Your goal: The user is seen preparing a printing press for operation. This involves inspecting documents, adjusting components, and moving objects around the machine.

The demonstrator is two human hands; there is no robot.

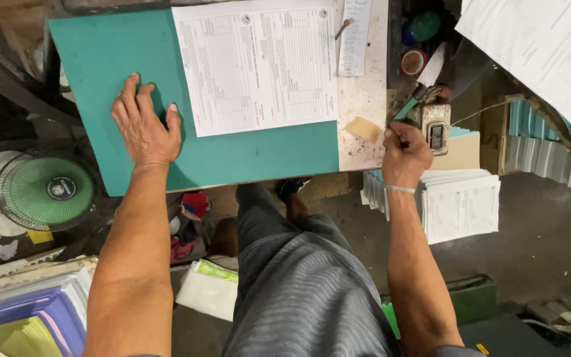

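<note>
On the bench [365, 99], left hand [143, 125] pressed flat, fingers spread, on the green sheet [259, 152], holding nothing. Right hand [404, 153] clenched on a green-handled tool [406, 109] at the bench edge. Sheet looks thin, light, bendy; best held by its edges.

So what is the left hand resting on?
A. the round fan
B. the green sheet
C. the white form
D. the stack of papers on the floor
B: the left hand lies flat, fingers spread, on the green sheet, just left of the white form and apart from it, while the fan sits lower down off the table.
</note>
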